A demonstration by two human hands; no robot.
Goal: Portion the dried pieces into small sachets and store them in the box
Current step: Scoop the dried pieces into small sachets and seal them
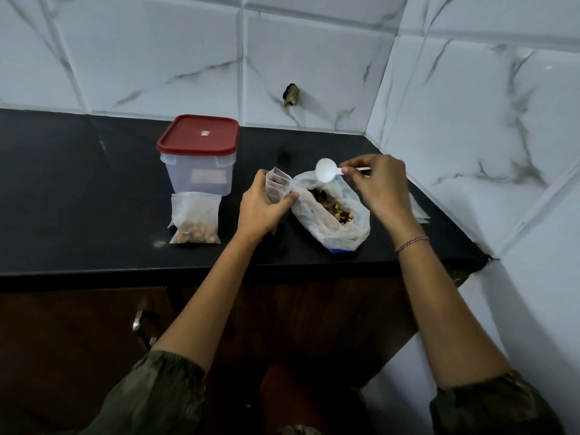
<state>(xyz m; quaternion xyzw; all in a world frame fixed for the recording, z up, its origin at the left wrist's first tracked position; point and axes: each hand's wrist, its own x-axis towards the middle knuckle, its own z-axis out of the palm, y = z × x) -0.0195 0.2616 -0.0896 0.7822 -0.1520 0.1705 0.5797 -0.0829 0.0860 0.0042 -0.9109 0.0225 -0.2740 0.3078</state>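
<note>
1. Two grasps: left hand (262,208) grips an empty sachet (277,188) just left of the bag (345,235); right hand (376,186) pinches a spoon (324,174) above the bag.
2. Dried pieces (337,211) lie inside the bag, below the spoon; right hand nearer.

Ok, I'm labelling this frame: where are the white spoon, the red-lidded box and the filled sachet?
white spoon (325,173), head view, its bowl.
red-lidded box (198,133), head view, lid centre.
filled sachet (195,219), head view, front face.
</note>
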